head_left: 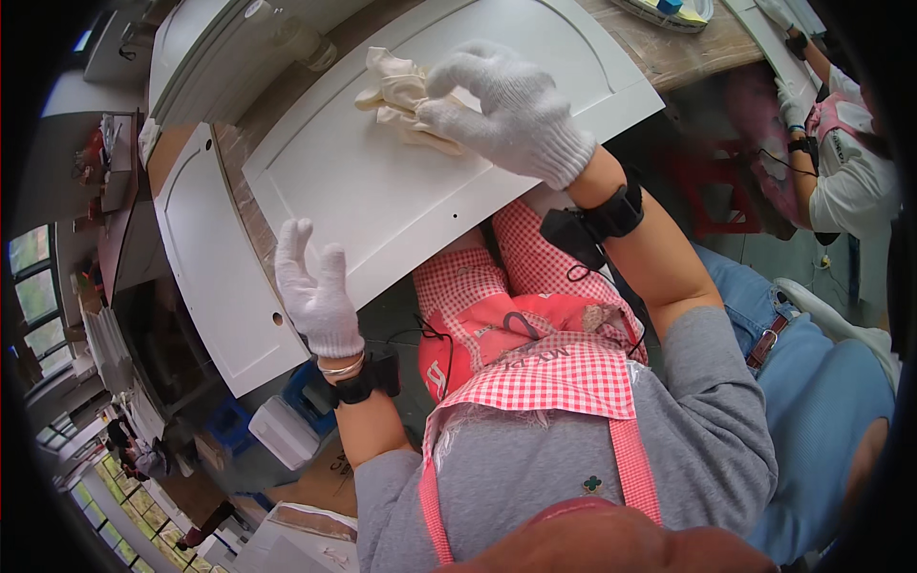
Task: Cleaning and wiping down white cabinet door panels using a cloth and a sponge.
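Note:
A white cabinet door panel [401, 205] with a curved grooved border lies across the work table in front of me. My right hand [506, 110], in a white knitted glove, is over its upper middle. Its thumb and fingers close on a crumpled cream cloth [406, 100] that rests on the panel. At the panel's near left edge is my left hand [318, 291], gloved the same way. Its fingers are raised and apart, and it holds nothing. Whether it touches the edge I cannot tell.
Another white panel [224, 258] with round holes lies at the left. Stacked white panels [205, 57] and a pale bottle [296, 38] are at the far left. A round container [669, 11] sits at the back right. Another person [845, 158] works at the right; someone in jeans [812, 382] is close beside me.

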Action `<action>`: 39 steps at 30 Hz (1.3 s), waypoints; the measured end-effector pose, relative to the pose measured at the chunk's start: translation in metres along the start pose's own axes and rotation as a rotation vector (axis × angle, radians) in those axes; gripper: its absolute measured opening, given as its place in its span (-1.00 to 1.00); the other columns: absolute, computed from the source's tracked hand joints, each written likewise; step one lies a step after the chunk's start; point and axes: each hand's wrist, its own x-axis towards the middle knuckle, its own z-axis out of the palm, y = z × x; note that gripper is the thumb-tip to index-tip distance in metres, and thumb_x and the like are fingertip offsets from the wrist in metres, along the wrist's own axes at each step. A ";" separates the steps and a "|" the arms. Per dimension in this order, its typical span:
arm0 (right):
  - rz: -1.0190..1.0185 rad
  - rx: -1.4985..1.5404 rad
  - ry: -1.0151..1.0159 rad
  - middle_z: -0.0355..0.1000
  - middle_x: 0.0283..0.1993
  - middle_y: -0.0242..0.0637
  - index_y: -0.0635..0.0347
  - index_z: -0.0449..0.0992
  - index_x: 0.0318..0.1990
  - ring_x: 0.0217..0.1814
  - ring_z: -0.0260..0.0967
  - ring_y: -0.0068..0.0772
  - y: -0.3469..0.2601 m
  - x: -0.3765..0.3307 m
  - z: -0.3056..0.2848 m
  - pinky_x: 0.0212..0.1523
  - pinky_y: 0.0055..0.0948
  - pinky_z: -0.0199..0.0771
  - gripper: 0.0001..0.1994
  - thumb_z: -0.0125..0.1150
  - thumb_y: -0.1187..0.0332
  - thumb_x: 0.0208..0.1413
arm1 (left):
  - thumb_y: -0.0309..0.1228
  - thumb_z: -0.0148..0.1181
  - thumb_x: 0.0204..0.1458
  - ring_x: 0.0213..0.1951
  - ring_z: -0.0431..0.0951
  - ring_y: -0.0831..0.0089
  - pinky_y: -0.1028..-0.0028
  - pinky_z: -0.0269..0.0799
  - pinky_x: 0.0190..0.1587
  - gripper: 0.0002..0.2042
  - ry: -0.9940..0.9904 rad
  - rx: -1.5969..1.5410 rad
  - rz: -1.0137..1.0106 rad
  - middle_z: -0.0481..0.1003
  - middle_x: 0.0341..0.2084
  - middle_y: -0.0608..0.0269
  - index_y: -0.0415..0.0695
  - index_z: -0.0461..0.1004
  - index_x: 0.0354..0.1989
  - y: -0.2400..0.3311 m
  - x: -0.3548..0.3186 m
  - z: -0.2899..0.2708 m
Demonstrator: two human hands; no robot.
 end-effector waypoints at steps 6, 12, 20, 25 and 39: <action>0.200 -0.310 -0.418 0.57 0.06 -0.05 -0.01 0.65 0.04 0.19 0.52 0.08 0.023 0.019 0.100 0.14 0.01 0.61 -0.72 0.32 0.18 0.24 | -0.20 0.65 -0.20 0.16 0.55 -0.06 0.15 0.47 0.29 -0.13 -0.363 1.241 0.520 0.54 0.12 -0.09 -0.18 0.45 0.38 -0.036 -0.038 0.001; -0.116 -0.232 -0.496 0.56 -0.11 -0.13 -0.03 0.58 0.16 -0.10 0.61 0.06 -0.054 -0.068 0.108 -0.16 -0.07 0.69 -0.69 0.17 0.27 0.29 | -0.39 0.44 -0.01 -0.46 0.57 0.15 0.18 0.50 -0.35 -0.48 -0.267 1.179 0.525 0.56 -0.47 0.19 -0.01 0.62 0.21 -0.051 -0.022 0.004; 0.448 -0.785 -0.041 0.55 -0.08 -0.05 -0.15 0.68 0.18 -0.07 0.58 0.11 0.125 -0.073 -0.086 -0.07 -0.09 0.65 -0.65 0.33 0.28 0.25 | -0.38 0.39 0.05 -0.40 0.60 0.18 0.21 0.53 -0.24 -0.45 -0.280 1.256 0.395 0.58 -0.44 0.15 -0.02 0.60 0.30 -0.044 -0.022 0.012; 0.233 -0.451 0.160 0.53 -0.10 -0.08 -0.16 0.65 0.18 -0.19 0.59 0.08 0.055 -0.069 -0.026 -0.21 -0.01 0.64 -0.64 0.32 0.31 0.23 | -0.42 0.34 0.12 -0.41 0.53 0.25 0.23 0.50 -0.25 -0.49 -0.280 1.325 0.435 0.51 -0.48 0.22 -0.04 0.58 0.31 -0.049 -0.027 0.011; 0.444 -0.542 0.557 0.52 0.03 -0.08 -0.14 0.67 0.21 0.00 0.59 0.03 0.197 -0.166 -0.169 0.00 -0.23 0.65 -0.61 0.38 0.42 0.24 | -0.31 0.23 0.34 -0.56 0.35 0.36 0.23 0.33 -0.40 -0.80 -0.143 1.055 0.330 0.42 -0.63 0.18 -0.23 0.49 -0.17 -0.046 -0.024 0.040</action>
